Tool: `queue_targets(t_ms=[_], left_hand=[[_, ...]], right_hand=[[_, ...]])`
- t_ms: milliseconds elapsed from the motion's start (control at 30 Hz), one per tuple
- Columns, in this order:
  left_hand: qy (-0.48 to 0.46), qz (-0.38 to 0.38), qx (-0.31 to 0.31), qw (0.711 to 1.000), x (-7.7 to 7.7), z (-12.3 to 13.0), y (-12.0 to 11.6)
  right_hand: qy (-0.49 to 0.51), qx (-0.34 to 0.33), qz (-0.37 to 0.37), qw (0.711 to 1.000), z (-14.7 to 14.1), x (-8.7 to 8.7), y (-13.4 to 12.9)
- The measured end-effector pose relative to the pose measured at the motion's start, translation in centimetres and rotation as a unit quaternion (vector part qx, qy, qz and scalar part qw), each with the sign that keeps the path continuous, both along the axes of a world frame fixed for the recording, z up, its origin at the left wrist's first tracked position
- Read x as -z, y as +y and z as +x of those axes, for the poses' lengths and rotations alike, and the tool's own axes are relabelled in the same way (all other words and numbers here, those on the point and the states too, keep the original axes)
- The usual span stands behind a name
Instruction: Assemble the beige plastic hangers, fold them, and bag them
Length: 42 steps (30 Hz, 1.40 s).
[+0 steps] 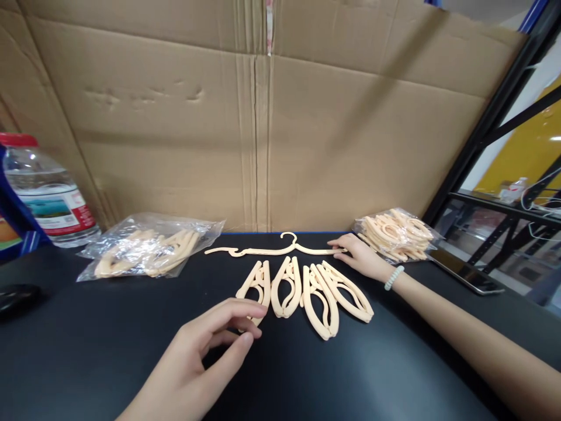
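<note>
An unfolded cream hanger [274, 251] lies across the back of the black table, its hook pointing away. My right hand [357, 254] has its fingers closed on the hanger's right end. In front of the hanger lie several folded hangers, among them one [287, 289] near the middle and one [322, 304] to its right. My left hand [219, 345] is nearest the leftmost folded hanger [255, 286] and covers part of it. Its fingers are curved and apart from the thumb, with nothing between them.
A clear bag of folded hangers [151, 248] lies at the left, another bag [394, 234] at the right beside a phone-like device [467, 272]. A large bottle [50, 199] and black mouse [20, 298] are far left. Cardboard [175, 128] stands behind the table [131, 333].
</note>
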<state>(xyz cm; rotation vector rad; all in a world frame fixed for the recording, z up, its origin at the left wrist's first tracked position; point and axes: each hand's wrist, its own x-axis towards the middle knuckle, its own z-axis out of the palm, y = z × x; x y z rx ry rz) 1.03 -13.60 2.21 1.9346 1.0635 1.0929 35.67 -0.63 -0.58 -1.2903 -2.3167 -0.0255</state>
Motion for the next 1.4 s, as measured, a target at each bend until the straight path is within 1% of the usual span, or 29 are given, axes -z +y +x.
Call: queue_targets(t_ms=[233, 367, 433, 500, 633, 700, 800, 867, 933, 1033, 1133, 1233, 1300, 1333, 1400], left_hand=[[-0.023, -0.005, 0.015, 1.000, 0.5, -0.5, -0.1], [-0.035, -0.040, 0.007, 0.999, 0.3, -0.9, -0.2], [-0.046, -0.070, 0.005, 0.996, 0.1, -1.1, -0.1], [-0.074, -0.102, 0.001, 0.992, -0.2, -1.2, 0.2], [-0.157, -0.148, -0.040, 0.976, -0.7, -1.0, 0.7], [-0.189, -0.153, -0.058, 0.968, -0.7, -0.7, 0.7], [-0.218, -0.150, -0.082, 0.961, -0.4, -0.4, 0.7], [-0.209, -0.146, -0.083, 0.963, -0.4, -0.5, 0.6], [-0.179, -0.133, -0.078, 0.972, -0.6, -0.7, 0.6], [-0.140, -0.126, -0.084, 0.978, -0.9, -1.0, 0.6], [-0.164, -0.142, -0.085, 0.972, -0.4, -0.9, 0.8], [-0.219, -0.155, -0.103, 0.958, 0.4, -0.7, 1.0], [-0.233, -0.167, -0.108, 0.952, 0.7, -0.6, 0.9], [-0.231, -0.175, -0.103, 0.952, 0.8, -0.6, 0.8], [-0.215, -0.183, -0.072, 0.957, 0.8, -0.6, 0.5]], right_hand=[[0.020, 0.005, -0.025, 0.999, -0.4, -1.0, -1.6], [0.042, 0.039, -0.035, 0.998, -0.3, -2.7, -3.5], [0.057, 0.061, -0.011, 0.996, 0.1, -3.7, -4.3], [0.075, 0.079, 0.029, 0.994, 0.7, -4.6, -5.0], [0.105, 0.099, 0.101, 0.984, 1.3, -5.5, -5.8], [0.118, 0.101, 0.112, 0.981, 0.9, -5.5, -6.2], [0.128, 0.082, 0.113, 0.982, -0.3, -5.1, -6.7], [0.126, 0.075, 0.113, 0.983, -1.1, -4.8, -6.9], [0.130, 0.083, 0.111, 0.982, -1.4, -4.6, -7.0], [0.166, 0.092, 0.119, 0.975, -1.4, -4.5, -6.9], [0.188, 0.082, 0.114, 0.972, -1.3, -4.4, -6.8], [0.149, 0.067, 0.090, 0.982, -1.4, -4.3, -6.9], [0.126, 0.047, 0.082, 0.987, -1.8, -4.1, -7.0], [0.119, 0.033, 0.081, 0.989, -2.1, -3.9, -7.1], [0.107, 0.007, 0.085, 0.991, -2.8, -3.7, -7.4]])
